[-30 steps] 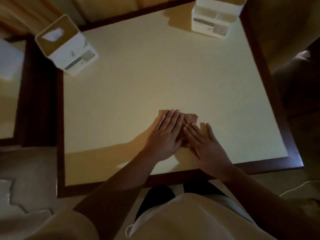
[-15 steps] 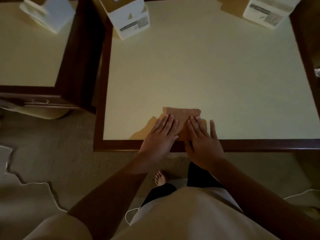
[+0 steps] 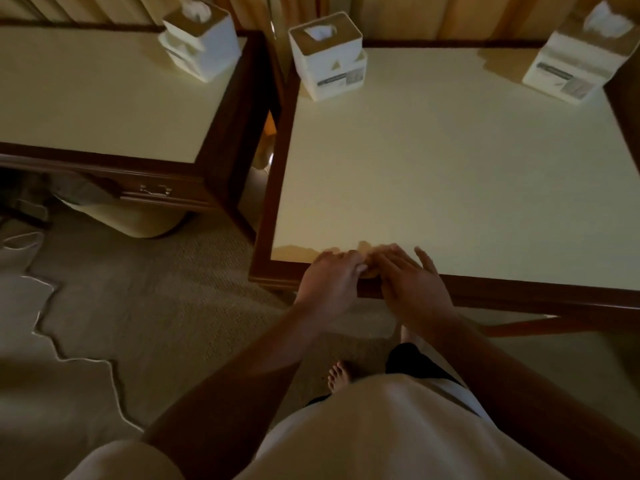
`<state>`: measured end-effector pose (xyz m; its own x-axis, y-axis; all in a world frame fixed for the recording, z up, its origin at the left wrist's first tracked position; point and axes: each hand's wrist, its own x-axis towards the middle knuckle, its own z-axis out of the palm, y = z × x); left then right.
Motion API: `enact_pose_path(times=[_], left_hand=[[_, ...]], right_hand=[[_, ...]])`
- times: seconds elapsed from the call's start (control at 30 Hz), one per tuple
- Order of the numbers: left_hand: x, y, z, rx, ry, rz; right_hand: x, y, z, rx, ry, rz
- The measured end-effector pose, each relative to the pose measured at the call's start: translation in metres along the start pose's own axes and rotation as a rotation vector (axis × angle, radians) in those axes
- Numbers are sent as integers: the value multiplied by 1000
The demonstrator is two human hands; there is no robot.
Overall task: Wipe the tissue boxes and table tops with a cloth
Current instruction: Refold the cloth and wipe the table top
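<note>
The cloth (image 3: 370, 267) lies at the near edge of the tabletop (image 3: 450, 168), toward its near left corner, and is almost wholly covered by both hands. Only a small brown patch shows between them. The left hand (image 3: 330, 277) reaches over the edge with its fingers bent down onto the cloth; whether they pinch it or only press it I cannot tell, as the spot is dim and blurred. The right hand (image 3: 412, 284) lies flat on the cloth, fingers straight and released, with the thumb spread to the right on the bare surface.

The tabletop is pale cream inside a dark wooden border. A tissue box (image 3: 327, 60) stands at its far left corner, and a second box (image 3: 576, 60) at its far right corner, each with tissue showing at the top. To the left, apart across a narrow gap, a second tabletop (image 3: 104, 91) of the same make carries a third box (image 3: 202, 43) near its far right corner. A drawer handle (image 3: 156, 190) shows on its front.

The floor is beige carpet (image 3: 173, 289), with a thin cord (image 3: 86, 359) winding over it at the left. A bare foot (image 3: 339, 374) stands below the hands. The light is low and warm.

The first two boxes carry labels on their sides, too blurred to read.
</note>
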<state>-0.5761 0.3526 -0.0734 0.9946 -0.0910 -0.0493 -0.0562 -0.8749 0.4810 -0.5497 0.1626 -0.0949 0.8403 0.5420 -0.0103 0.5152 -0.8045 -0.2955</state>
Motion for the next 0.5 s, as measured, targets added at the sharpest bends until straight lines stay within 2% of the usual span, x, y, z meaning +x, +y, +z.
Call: enact_pose_path(times=[0.2, 0.33, 0.4, 0.5], left_hand=[[-26, -32, -47, -291, 26, -142], [-54, -55, -79, -425, 67, -247], [-65, -71, -89, -436, 74, -280], [-74, -89, -97, -386, 192, -354]], right_hand=[[38, -54, -10, 88, 26, -131], [67, -97, -21, 322, -1, -163], [83, -116, -24, 393, -29, -180], [108, -137, -22, 415, -47, -260]])
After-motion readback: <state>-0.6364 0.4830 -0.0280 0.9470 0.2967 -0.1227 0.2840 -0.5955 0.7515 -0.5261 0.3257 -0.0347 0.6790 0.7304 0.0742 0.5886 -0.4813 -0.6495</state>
